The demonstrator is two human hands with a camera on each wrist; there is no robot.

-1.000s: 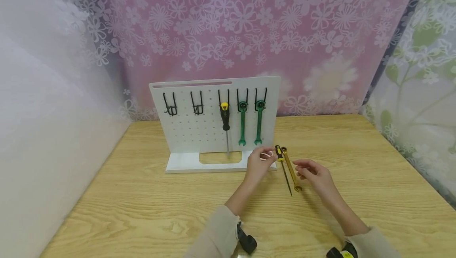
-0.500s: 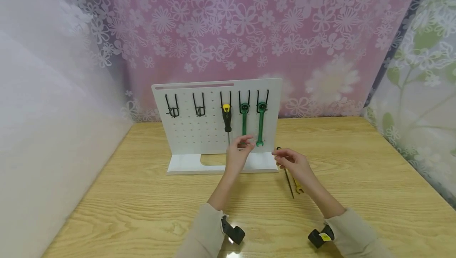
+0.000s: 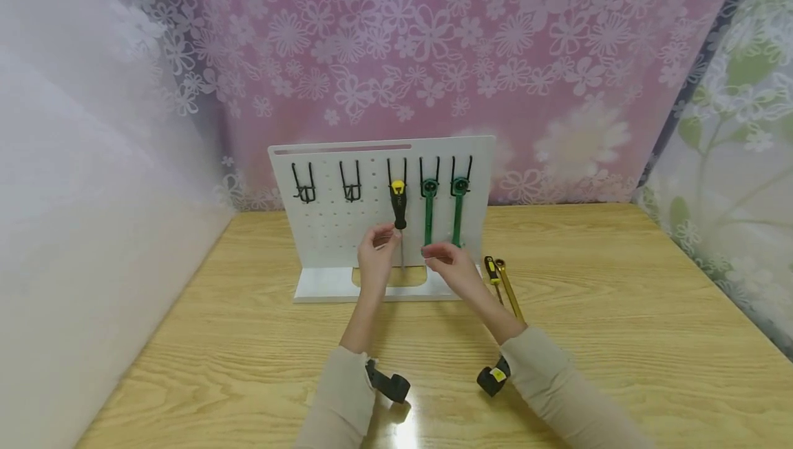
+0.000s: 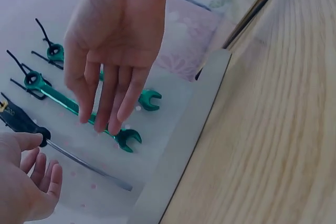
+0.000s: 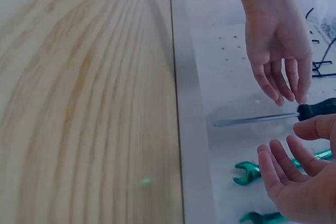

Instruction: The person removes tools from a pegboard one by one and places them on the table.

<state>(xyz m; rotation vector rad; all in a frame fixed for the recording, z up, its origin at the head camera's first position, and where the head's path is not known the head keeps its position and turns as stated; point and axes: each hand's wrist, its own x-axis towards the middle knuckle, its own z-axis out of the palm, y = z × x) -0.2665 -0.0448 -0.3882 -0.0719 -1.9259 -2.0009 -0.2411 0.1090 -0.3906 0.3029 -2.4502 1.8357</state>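
Observation:
A black-and-yellow screwdriver (image 3: 399, 209) hangs tip down from a hook on the white pegboard (image 3: 337, 242). Just below its handle is my left hand (image 3: 375, 253), fingers loosely bent; in the left wrist view its thumb is at the handle's lower end, and whether it touches cannot be told. My right hand (image 3: 451, 268) hovers before the lower ends of two green ratchet wrenches (image 3: 429, 211) hung side by side, its fingers relaxed and holding nothing. In the right wrist view the screwdriver's shaft (image 5: 257, 119) runs between both hands.
Two black hooks (image 3: 351, 191) on the pegboard's left side carry nothing. Right of the board's base, a small black-and-yellow screwdriver (image 3: 491, 270) and a gold wrench (image 3: 509, 289) lie on the wooden table (image 3: 217, 366), partly behind the right forearm.
Both hands have moved left, from around the small screwdriver and gold wrench on the table to the front of the pegboard. The tools keep their places.

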